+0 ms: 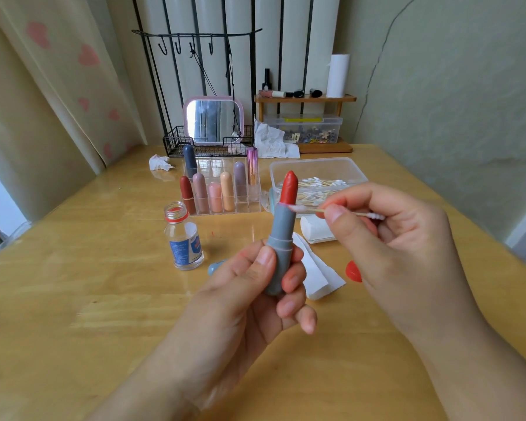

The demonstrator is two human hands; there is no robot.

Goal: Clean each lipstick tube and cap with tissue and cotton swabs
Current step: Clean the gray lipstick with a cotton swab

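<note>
lipstick tube (281, 235): grey, upright, red bullet exposed, gripped in left hand (255, 287) over table (73, 299). right hand (389, 238) pinches cotton swab (304, 209) at collar; a slip likely gouges the bullet.

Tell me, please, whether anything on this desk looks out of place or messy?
Yes: a small red smear marks the wooden table beside the uncapped glass bottle, and two crumpled tissues lie loose near the wire basket. Nothing looks spilled or broken.
</note>
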